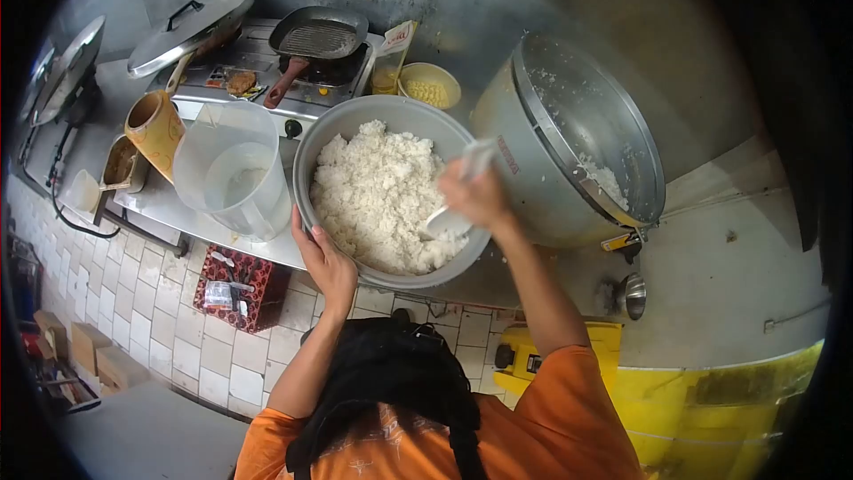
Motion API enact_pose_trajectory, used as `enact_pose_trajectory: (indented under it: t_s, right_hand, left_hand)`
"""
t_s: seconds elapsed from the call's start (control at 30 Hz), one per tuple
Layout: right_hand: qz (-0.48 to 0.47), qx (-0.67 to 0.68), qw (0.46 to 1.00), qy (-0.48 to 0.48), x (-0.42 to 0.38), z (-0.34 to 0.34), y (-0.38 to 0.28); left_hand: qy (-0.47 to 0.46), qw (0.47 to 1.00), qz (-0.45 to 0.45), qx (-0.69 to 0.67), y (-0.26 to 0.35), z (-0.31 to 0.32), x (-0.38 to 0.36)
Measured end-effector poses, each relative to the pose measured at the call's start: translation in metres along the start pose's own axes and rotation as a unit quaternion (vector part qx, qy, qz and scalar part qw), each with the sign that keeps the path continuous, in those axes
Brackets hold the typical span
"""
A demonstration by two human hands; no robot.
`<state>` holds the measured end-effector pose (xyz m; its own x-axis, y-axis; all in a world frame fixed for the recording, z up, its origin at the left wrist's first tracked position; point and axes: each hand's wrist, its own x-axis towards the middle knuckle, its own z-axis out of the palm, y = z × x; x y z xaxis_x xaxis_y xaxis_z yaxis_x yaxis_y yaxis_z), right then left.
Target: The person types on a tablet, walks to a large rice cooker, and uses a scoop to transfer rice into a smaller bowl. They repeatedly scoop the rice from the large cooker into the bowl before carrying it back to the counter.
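Observation:
A wide grey pot (306, 147) of cooked white rice (378, 191) stands at the counter's front. My right hand (480, 196) is closed around a white rice paddle (446, 220), its blade dipped into the rice at the pot's right side. My left hand (329, 271) lies against the outside of the pot at its lower left, fingers stretched along the wall. To the right leans a large metal rice cooker pot (506, 138), tilted with its mouth to the right; grains of rice cling inside. A translucent plastic jug (200, 164) stands just left of the rice.
Behind, a stove (258, 44) carries a grill pan (322, 36) and a lidded pan (191, 27). A bowl of yellow pieces (428, 89) sits behind the pot. A patterned yellow jug (153, 129) is at left; a red-black box (233, 289) stands on the tiled floor.

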<state>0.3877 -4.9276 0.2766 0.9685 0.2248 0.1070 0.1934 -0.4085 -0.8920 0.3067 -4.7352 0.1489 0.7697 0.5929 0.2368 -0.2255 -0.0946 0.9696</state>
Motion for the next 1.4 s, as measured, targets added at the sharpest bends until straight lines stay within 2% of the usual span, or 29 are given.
enact_pose_trajectory:
  t_s: [0.03, 0.07, 0.1, 0.13, 0.17, 0.23, 0.27, 0.33, 0.4, 0.43, 0.5, 0.53, 0.57, 0.6, 0.63, 0.7, 0.77, 0.83, 0.87, 0.93, 1.0, 1.03, 1.1, 1.17, 1.2, 1.27, 1.3, 1.37, 1.4]
  right_hand:
    - [-0.006, 0.080, 0.996, 0.048, 0.005, -0.012, -0.018]
    - [-0.002, 0.077, 0.996, 0.041, 0.008, -0.018, -0.017]
    - [-0.020, 0.106, 0.989, 0.100, 0.013, -0.022, -0.013]
    - [-0.038, 0.135, 0.977, 0.161, 0.014, -0.022, -0.008]
    - [-0.043, 0.137, 0.976, 0.166, 0.015, -0.007, 0.022]
    - [-0.039, -0.135, 0.990, 0.017, 0.015, 0.029, 0.095]
    - [-0.048, -0.141, 0.989, 0.022, 0.026, 0.023, 0.084]
    - [0.057, -0.028, 0.996, 0.070, 0.033, 0.016, 0.043]
    - [0.012, 0.097, 0.987, 0.127, 0.033, -0.014, -0.019]
    - [0.020, 0.094, 0.988, 0.123, 0.026, -0.028, -0.026]
    - [-0.110, 0.220, 0.969, 0.027, 0.021, -0.048, -0.032]
    - [-0.056, 0.107, 0.981, 0.151, 0.007, -0.015, -0.012]
    - [-0.016, -0.078, 0.982, 0.171, -0.002, 0.017, 0.028]
    - [-0.071, -0.076, 0.995, 0.006, -0.015, 0.025, 0.090]
    - [-0.047, -0.108, 0.992, -0.042, -0.025, 0.031, 0.076]
    - [-0.022, -0.055, 0.997, -0.042, -0.025, 0.022, 0.049]
    - [-0.046, 0.063, 0.994, 0.081, -0.024, -0.007, 0.037]
    - [-0.247, 0.260, 0.931, 0.062, -0.017, -0.043, 0.013]
    - [-0.246, 0.261, 0.931, 0.064, -0.021, -0.036, 0.006]
    - [-0.129, 0.258, 0.940, 0.181, -0.040, -0.012, -0.001]
    - [-0.020, 0.024, 0.994, 0.101, -0.089, -0.010, 0.044]
    - [0.060, 0.118, 0.988, 0.085, -0.112, -0.011, 0.042]
    - [0.065, 0.275, 0.956, 0.075, -0.148, -0.025, 0.025]
    - [0.069, 0.437, 0.896, -0.029, -0.166, -0.049, 0.030]
    - [0.071, 0.443, 0.894, -0.022, -0.163, -0.050, 0.033]
    - [0.181, 0.422, 0.877, -0.140, -0.147, -0.058, 0.034]
    - [0.229, 0.463, 0.850, -0.105, -0.135, -0.047, 0.033]
    - [0.357, 0.305, 0.883, -0.008, -0.115, -0.016, 0.007]
    - [0.361, 0.313, 0.879, 0.003, -0.121, 0.005, 0.000]
  left_hand:
    - [-0.005, 1.000, -0.008, 0.003, 0.001, 0.000, -0.001]
    - [0.000, 1.000, -0.015, 0.003, 0.002, 0.000, -0.003]
    - [0.003, 1.000, 0.001, 0.022, 0.003, 0.001, -0.002]
    - [0.003, 0.999, 0.020, 0.040, 0.004, 0.001, 0.000]
    - [0.000, 0.999, 0.026, 0.038, 0.003, 0.000, 0.001]
    - [0.002, 0.999, 0.020, 0.026, -0.002, 0.001, -0.002]
    - [0.005, 0.999, 0.027, 0.016, -0.001, 0.005, 0.003]
    - [0.001, 0.999, 0.021, 0.028, 0.002, 0.000, -0.001]
    - [0.002, 1.000, 0.014, -0.005, 0.001, 0.004, 0.003]
    - [-0.008, 1.000, 0.003, -0.024, 0.000, 0.000, -0.002]
    - [-0.003, 1.000, 0.004, -0.011, 0.005, 0.000, 0.001]
    - [0.003, 1.000, 0.006, -0.001, 0.008, 0.001, 0.000]
    - [0.002, 1.000, 0.008, -0.002, 0.006, 0.002, 0.000]
    - [0.004, 1.000, 0.012, 0.005, 0.004, 0.001, -0.001]
    - [0.008, 1.000, 0.016, 0.011, 0.004, 0.001, -0.001]
    - [0.009, 1.000, 0.013, -0.001, 0.007, 0.004, 0.005]
    - [0.002, 1.000, -0.001, -0.007, 0.010, 0.001, 0.000]
    - [-0.008, 1.000, -0.022, -0.020, 0.011, -0.001, -0.001]
    - [-0.010, 1.000, -0.021, -0.019, 0.008, -0.002, -0.002]
    - [-0.002, 1.000, 0.004, -0.001, -0.002, 0.000, -0.001]
    - [-0.007, 1.000, 0.011, 0.011, 0.004, -0.002, 0.000]
    - [-0.007, 1.000, 0.013, 0.021, 0.005, -0.002, 0.000]
    - [-0.007, 1.000, 0.010, 0.022, 0.005, -0.001, 0.001]
    - [-0.016, 0.999, -0.002, 0.029, 0.011, -0.004, 0.001]
    - [-0.024, 0.999, -0.002, 0.034, 0.009, -0.004, 0.001]
    - [-0.025, 0.999, -0.003, 0.045, 0.002, -0.005, -0.001]
    - [-0.043, 0.998, -0.002, 0.044, 0.000, -0.004, -0.002]
    - [-0.036, 0.999, 0.002, 0.004, -0.001, -0.005, -0.001]
    - [-0.033, 0.999, -0.004, 0.015, 0.007, -0.004, -0.001]
